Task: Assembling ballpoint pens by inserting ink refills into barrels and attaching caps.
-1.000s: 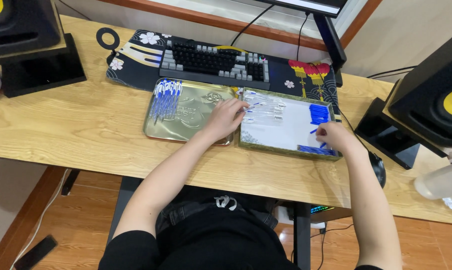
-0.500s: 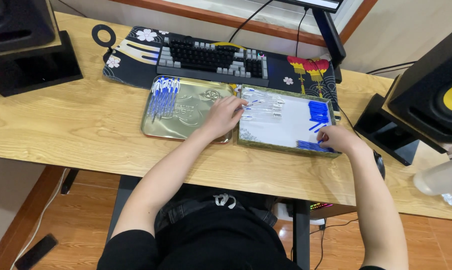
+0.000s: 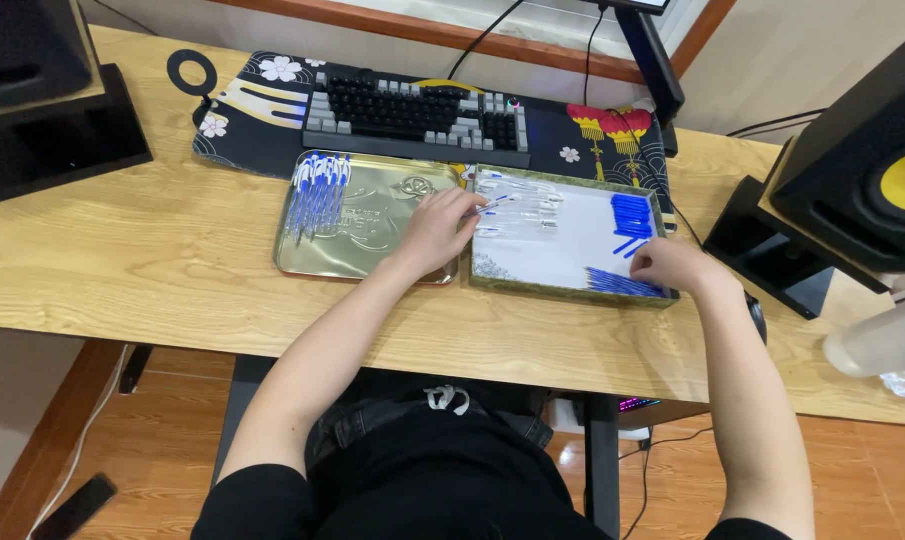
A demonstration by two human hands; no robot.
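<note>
Head view: left hand [image 3: 434, 228] pinches a clear pen [image 3: 487, 208] over the seam between gold tray [image 3: 372, 262] and white-lined tray [image 3: 562, 255]. Right hand [image 3: 672, 266] curls on blue refills [image 3: 620, 283]. Keyboard [image 3: 417, 118] lies beyond; speakers [image 3: 862, 170] flank.

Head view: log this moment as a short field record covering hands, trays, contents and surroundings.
left hand: over the right edge of the gold tray, fingers pinching a clear pen barrel with a blue tip
right hand: at the near right corner of the white-lined tray, on the blue refills
gold tray contents: assembled blue pens at its left end
white-lined tray contents: clear barrels, blue caps
surroundings: keyboard behind both trays, speaker at right, wooden desk
</note>
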